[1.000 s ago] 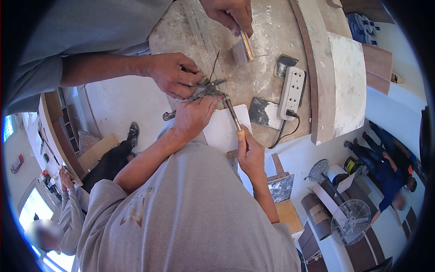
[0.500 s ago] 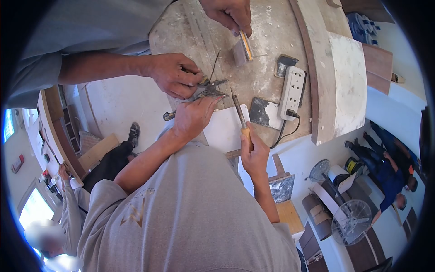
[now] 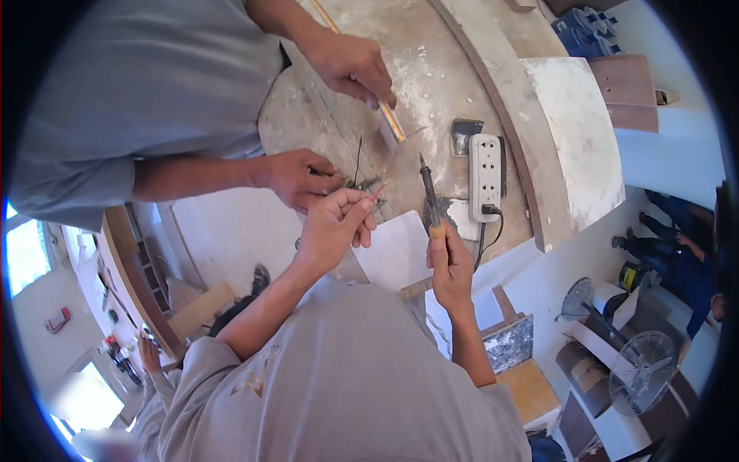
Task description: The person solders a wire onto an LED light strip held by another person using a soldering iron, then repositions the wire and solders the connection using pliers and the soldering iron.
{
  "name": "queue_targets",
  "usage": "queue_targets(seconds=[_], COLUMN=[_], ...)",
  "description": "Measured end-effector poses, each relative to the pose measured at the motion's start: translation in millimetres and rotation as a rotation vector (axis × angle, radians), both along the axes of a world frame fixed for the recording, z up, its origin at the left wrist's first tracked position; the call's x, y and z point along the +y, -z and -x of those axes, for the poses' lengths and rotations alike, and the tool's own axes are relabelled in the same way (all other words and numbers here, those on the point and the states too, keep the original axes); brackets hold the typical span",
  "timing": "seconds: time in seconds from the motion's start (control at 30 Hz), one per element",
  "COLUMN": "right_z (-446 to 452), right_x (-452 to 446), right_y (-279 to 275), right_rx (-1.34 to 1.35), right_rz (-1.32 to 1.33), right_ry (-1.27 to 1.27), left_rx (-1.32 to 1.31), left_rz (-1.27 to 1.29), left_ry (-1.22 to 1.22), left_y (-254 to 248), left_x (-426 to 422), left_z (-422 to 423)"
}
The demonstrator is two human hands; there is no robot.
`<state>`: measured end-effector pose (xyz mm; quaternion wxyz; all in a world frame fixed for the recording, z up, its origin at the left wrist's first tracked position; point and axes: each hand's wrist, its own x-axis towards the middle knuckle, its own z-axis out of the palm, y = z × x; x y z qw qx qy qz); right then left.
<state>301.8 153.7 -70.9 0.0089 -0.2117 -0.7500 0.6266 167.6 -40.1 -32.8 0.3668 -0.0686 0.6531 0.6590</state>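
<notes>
My left hand (image 3: 336, 229) pinches a thin red wire (image 3: 380, 189) beside a small dark clump on the workbench (image 3: 431, 69). In my right hand (image 3: 452, 266) is a soldering iron (image 3: 429, 187) with a wooden handle, its tip pointing up and away from the wire. A co-worker's hand (image 3: 300, 179) touches the dark clump, where a thin black wire stands out. The co-worker's other hand (image 3: 354, 69) holds a flat piece with a yellow edge (image 3: 392, 123). Under my hands lies a white sheet (image 3: 395, 250).
A white power strip (image 3: 484, 173) with a black plug lies on the right of the bench, near a dark plate (image 3: 466, 131). A curved wooden board (image 3: 500, 100) borders the bench. Standing fans (image 3: 643, 372) and other people are at the lower right.
The view has shifted. My left hand has lifted a little with the red wire, and the soldering iron has moved away from it. The co-worker's upper hand reaches further in.
</notes>
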Motion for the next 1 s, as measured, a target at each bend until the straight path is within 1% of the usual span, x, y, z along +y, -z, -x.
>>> queue_targets(seconds=[0.13,0.23,0.37,0.47,0.57,0.67,0.77,0.87,0.97,1.0], right_z=[2,6,15,24,38,34,24,1,-20,-23], right_x=[9,12,10,14,5,8,3,-4,-13,-14], right_y=[7,5,-8,-9,-19,-16,-22,1,6,6], right_rx=[0.071,0.063,0.052,-0.004,0.104,0.02,0.023,0.205,0.129,0.071], right_rz=[-0.076,-0.116,-0.108,0.158,0.442,0.278,-0.026,-0.266,-0.243,-0.151], right_ry=[0.056,0.093,0.115,0.101,0.205,0.132,0.139,0.153,0.163,0.157], left_rx=[-0.049,-0.037,0.056,0.151,0.234,0.34,0.355,0.32,0.328,0.319], left_rz=[-0.06,-0.065,0.003,0.073,0.11,0.124,0.141,0.191,0.147,0.167], left_ry=[-0.055,-0.06,-0.047,-0.029,-0.037,-0.014,-0.03,-0.078,-0.049,-0.002], left_y=[-9,-1,3,-4,-5,-2,-1,2,8,6], left_x=[13,24,29,27,24,19,6,-16,-31,-31], left_z=[11,22,24,17,11,2,-6,-12,-22,-26])
